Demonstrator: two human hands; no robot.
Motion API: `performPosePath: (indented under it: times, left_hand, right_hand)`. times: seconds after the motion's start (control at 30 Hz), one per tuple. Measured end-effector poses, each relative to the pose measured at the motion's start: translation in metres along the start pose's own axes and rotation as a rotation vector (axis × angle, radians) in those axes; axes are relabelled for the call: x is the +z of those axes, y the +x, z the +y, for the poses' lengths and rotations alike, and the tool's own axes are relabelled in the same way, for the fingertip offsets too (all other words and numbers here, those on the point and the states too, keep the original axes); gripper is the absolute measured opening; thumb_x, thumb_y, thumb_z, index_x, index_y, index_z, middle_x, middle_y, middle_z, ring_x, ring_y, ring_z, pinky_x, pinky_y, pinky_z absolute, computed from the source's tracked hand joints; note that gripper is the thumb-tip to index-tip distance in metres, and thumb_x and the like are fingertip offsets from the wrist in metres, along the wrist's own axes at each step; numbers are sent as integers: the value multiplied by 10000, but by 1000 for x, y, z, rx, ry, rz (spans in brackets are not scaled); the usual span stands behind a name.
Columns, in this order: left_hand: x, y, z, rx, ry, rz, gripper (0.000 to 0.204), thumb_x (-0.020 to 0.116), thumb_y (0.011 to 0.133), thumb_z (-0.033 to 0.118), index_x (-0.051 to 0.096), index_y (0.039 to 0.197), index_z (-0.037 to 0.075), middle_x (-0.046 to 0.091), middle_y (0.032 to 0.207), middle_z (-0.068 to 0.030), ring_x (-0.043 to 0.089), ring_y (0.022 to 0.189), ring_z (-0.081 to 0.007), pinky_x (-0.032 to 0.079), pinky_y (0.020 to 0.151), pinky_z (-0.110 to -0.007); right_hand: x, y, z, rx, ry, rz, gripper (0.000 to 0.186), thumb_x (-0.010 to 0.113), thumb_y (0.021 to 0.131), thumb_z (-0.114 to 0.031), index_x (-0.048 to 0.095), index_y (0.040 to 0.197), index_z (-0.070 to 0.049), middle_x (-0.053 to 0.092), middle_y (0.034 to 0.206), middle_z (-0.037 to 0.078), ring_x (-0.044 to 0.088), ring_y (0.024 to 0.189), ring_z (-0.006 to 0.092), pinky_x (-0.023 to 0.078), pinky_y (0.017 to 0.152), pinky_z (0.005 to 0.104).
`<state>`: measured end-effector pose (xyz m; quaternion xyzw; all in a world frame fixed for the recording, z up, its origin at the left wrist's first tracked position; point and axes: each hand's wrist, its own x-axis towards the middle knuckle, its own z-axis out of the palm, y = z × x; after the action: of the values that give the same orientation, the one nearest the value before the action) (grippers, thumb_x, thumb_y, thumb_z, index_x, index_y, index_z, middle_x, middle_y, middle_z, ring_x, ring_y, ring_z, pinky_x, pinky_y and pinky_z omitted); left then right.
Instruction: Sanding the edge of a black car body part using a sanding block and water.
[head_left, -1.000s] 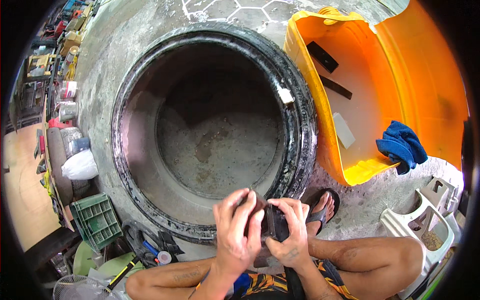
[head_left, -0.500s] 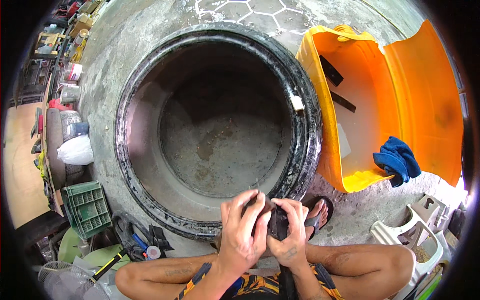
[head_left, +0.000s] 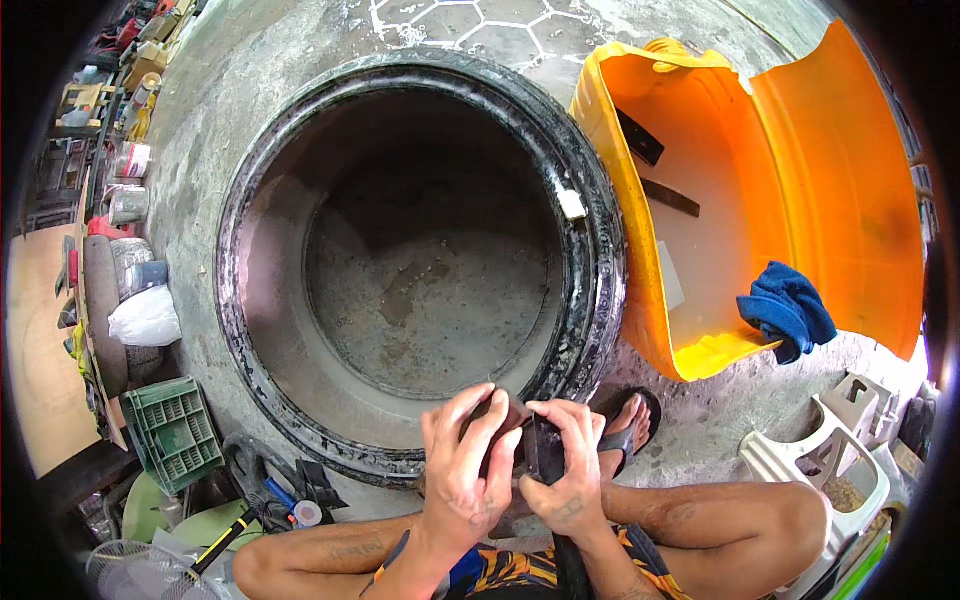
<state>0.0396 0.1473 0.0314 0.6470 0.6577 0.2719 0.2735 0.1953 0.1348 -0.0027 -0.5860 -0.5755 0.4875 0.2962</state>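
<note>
Both my hands meet over the near edge of a large round, black-rimmed hollow ring (head_left: pixel 598 290), like a wheel rim lying flat. Fingers of my left hand (head_left: pixel 466 465) are closed round a dark brown block (head_left: pixel 514 410). In my right hand (head_left: pixel 568 465) is a black flat-sided piece (head_left: pixel 545 450), gripped between thumb and fingers; its kind is unclear. Block and black piece sit close together, and I cannot tell whether they touch. Most of the block is behind my left fingers. A small white block (head_left: pixel 572 205) rests on the ring's right edge.
Right of the ring stands a cut-open orange plastic container (head_left: pixel 655 300) with cloudy liquid, dark bars (head_left: pixel 670 197) and a pale slab (head_left: pixel 670 275). A blue cloth (head_left: pixel 788 312) drapes over its corner. A white plastic stool (head_left: pixel 800 445) is at right, a green crate (head_left: pixel 172 435) at left.
My hands have moved slightly left in the picture, and the surroundings have shifted the same way. More of the brown block and the black piece shows between my fingers. Both grips hold.
</note>
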Motion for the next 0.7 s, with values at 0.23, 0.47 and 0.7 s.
performPosePath:
  times: [0.23, 0.47, 0.7]
  left_hand:
    - [-3, -6, -6, 63, 71, -58, 359, 752, 906, 25, 730, 1259, -37, 685, 1339, -234, 655, 1177, -406, 514, 1031, -478]
    - [-6, -3, -9, -125, -130, 22, 385, 760, 917, 19, 728, 1297, -31, 680, 1356, -217, 661, 1170, -371, 539, 1021, -463]
    - [-3, -2, -1, -38, -118, 5, 356, 767, 912, -17, 735, 1266, -39, 683, 1344, -209, 641, 1171, -379, 536, 1010, -460]
  right_hand:
    - [0, 0, 1, -11, 1, -11, 790, 724, 624, -84, 636, 1409, -56, 646, 1322, 159, 569, 1275, 350, 363, 1138, 468]
    - [2, -3, 0, 25, 14, -5, 795, 724, 622, -82, 636, 1412, -54, 639, 1326, 156, 563, 1281, 352, 362, 1153, 465]
    - [4, -3, 2, 23, 50, 21, 772, 707, 630, -65, 644, 1399, -57, 621, 1336, 173, 537, 1286, 364, 366, 1155, 462]
